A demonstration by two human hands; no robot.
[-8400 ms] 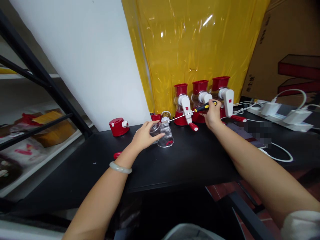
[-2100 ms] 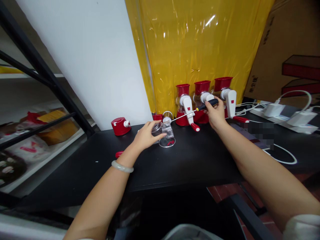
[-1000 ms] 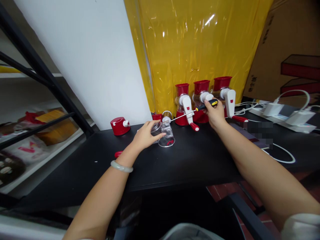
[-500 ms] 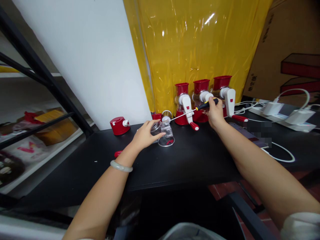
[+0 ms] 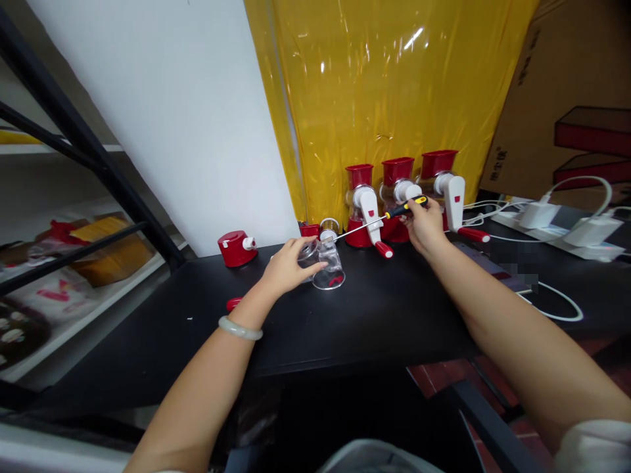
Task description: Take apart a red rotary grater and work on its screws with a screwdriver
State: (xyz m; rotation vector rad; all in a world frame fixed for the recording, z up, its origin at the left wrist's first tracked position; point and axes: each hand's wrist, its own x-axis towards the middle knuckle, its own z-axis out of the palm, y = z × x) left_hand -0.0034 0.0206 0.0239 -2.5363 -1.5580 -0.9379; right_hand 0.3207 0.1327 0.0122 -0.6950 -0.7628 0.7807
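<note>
My left hand (image 5: 288, 266) is wrapped round a clear plastic housing (image 5: 329, 268) lying on its side on the black table (image 5: 374, 322). My right hand (image 5: 424, 226) grips the black-and-yellow handle of a screwdriver (image 5: 389, 215). Its long metal shaft slants down to the left, with the tip at the top of the clear housing. A pale bangle sits on my left wrist.
Three red-and-white crank machines (image 5: 401, 197) stand in a row against a yellow plastic sheet (image 5: 384, 92). A red cap part (image 5: 235, 248) lies at the left. White chargers and cables (image 5: 557, 226) lie at the right, beside a cardboard box (image 5: 572, 98). Black shelving (image 5: 73, 197) stands on the left.
Both hands stay in place. My right hand shifts slightly on the screwdriver handle, whose angle changes a little between frames; the left hand keeps steady on the clear housing.
</note>
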